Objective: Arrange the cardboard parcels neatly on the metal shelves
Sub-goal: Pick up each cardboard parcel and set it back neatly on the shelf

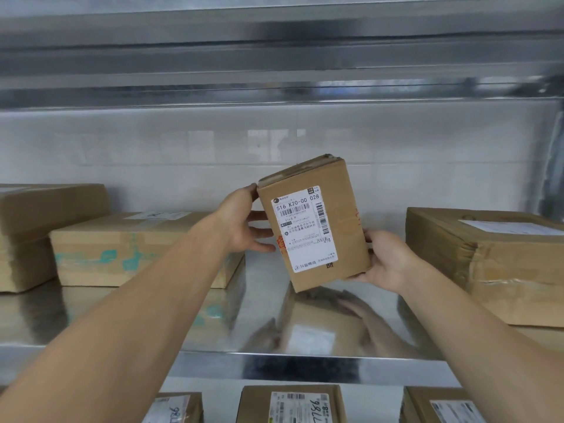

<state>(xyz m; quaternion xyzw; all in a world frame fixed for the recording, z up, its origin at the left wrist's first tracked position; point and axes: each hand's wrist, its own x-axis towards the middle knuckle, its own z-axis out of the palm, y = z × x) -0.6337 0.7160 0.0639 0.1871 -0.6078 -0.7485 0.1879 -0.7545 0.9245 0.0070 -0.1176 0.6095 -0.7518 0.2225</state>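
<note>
While tilting it at the bare middle of the metal shelf (262, 303), holds the small labelled parcel (314, 227) in both hands: left hand (244, 222) curled on its upper left edge, right hand (387, 261) cupping its lower right corner. Flanked by a flat parcel (122, 248) left, a bulkier parcel (494, 257) right.

A: Was the colour of the held parcel (317, 224) logged?
B: Kraft brown was recorded. Its label (305, 230) was white, printed in black text and barcode stripes; red stamp marks (280, 241) were noted beside it.
A: And the flat parcel (122, 248)?
B: Brown, blotched with turquoise patches across the front face.
A: The shelf (274, 364)?
B: Silvery metal, mirror-bright; brown reflections were observed in it. The wall tiles (183, 148) were entered as white with faint grey lines. Black handwritten digits were seen on the white label of the lower parcel (291, 406).
</note>
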